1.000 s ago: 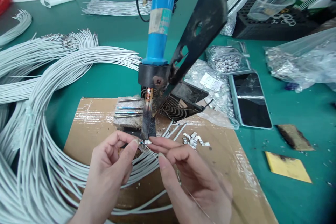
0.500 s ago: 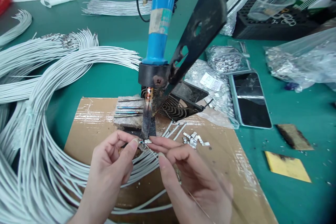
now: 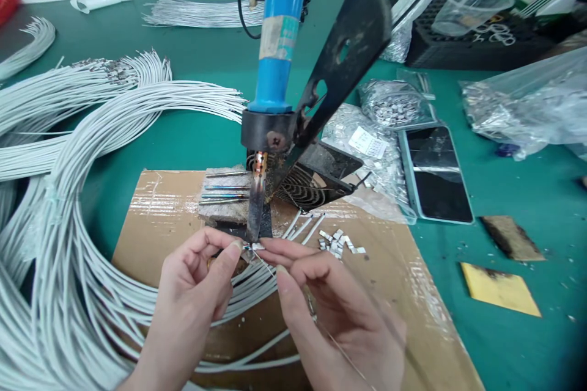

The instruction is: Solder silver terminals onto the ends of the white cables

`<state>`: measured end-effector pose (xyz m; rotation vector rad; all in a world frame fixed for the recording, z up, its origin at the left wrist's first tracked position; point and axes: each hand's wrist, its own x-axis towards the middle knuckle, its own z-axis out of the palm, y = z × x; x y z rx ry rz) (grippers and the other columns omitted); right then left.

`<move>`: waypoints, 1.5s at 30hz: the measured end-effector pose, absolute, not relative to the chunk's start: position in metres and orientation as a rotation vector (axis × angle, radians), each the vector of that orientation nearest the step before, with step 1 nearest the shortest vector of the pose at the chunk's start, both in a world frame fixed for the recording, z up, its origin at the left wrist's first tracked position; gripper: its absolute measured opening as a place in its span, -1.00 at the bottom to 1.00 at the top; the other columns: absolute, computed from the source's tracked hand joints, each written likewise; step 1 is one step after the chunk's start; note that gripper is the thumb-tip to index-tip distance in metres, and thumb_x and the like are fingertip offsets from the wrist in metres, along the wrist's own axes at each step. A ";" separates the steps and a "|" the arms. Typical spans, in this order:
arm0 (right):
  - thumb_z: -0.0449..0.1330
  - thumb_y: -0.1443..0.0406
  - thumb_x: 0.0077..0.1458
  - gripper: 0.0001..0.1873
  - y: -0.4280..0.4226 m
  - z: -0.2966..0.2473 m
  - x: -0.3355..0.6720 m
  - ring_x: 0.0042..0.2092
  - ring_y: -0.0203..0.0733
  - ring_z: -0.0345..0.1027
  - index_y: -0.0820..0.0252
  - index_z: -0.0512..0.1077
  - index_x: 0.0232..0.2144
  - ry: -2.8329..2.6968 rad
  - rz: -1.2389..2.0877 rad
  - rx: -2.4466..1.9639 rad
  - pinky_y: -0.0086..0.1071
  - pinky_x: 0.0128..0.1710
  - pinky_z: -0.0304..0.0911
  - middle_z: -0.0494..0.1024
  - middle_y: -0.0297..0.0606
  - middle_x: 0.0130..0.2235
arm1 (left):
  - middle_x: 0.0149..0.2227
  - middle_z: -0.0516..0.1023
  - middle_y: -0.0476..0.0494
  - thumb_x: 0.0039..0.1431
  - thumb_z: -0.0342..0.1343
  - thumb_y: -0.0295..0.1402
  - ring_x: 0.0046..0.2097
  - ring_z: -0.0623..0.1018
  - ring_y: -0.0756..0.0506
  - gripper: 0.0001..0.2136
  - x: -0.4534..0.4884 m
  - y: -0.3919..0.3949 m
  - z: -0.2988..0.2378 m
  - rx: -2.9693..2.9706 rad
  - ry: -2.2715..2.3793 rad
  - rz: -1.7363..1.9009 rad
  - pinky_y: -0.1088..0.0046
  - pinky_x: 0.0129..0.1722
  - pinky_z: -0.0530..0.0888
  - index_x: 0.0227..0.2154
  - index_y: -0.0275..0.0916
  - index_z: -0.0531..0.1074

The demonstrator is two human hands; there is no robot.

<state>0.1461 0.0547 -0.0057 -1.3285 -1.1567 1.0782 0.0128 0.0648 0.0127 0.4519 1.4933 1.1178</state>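
Note:
My left hand (image 3: 192, 293) pinches the end of a white wire between thumb and forefinger, right under the tip of a blue-handled soldering iron (image 3: 275, 73) fixed upright in a black stand (image 3: 339, 67). My right hand (image 3: 334, 311) pinches a small metal terminal (image 3: 257, 247) against that wire end, and a thin solder wire (image 3: 339, 351) runs back across its fingers. Both hands meet at the iron's tip over a taped cardboard sheet (image 3: 398, 293).
Large coils of white wire (image 3: 68, 195) fill the left. Loose metal terminals (image 3: 339, 243) lie on the cardboard. A phone (image 3: 435, 174), bags of terminals (image 3: 394, 104), a yellow sponge (image 3: 499, 296) and a black tray (image 3: 477, 43) with a plastic cup sit at the right on the green table.

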 end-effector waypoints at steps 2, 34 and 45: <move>0.25 0.34 0.25 -0.78 0.055 -0.007 0.147 -0.16 -0.07 0.71 0.07 0.44 -0.46 -1.163 1.083 -1.329 -0.23 0.00 0.55 0.75 -0.18 -0.12 | -0.69 0.11 0.29 0.01 0.49 -0.15 -0.69 -0.01 0.19 -0.66 0.011 0.065 0.010 0.475 1.482 1.113 0.69 -0.68 -0.04 -0.45 -0.27 0.49; 0.27 0.37 0.22 -0.80 0.056 -0.009 0.143 -0.17 -0.14 0.69 0.03 0.46 -0.44 -1.154 1.055 -1.314 -0.27 0.00 0.49 0.75 -0.35 -0.13 | -0.65 0.14 0.27 0.05 0.48 -0.08 -0.64 -0.05 0.19 -0.66 0.008 0.057 -0.004 0.504 1.394 1.223 0.77 -0.70 0.02 -0.41 -0.26 0.58; 0.28 0.37 0.22 -0.82 0.056 -0.010 0.143 -0.16 -0.10 0.69 0.04 0.47 -0.43 -1.165 1.046 -1.300 -0.24 -0.02 0.51 0.75 -0.28 -0.13 | -0.65 0.16 0.26 0.03 0.50 -0.10 -0.63 -0.07 0.19 -0.67 0.007 0.057 -0.005 0.490 1.378 1.237 0.77 -0.71 0.02 -0.42 -0.26 0.59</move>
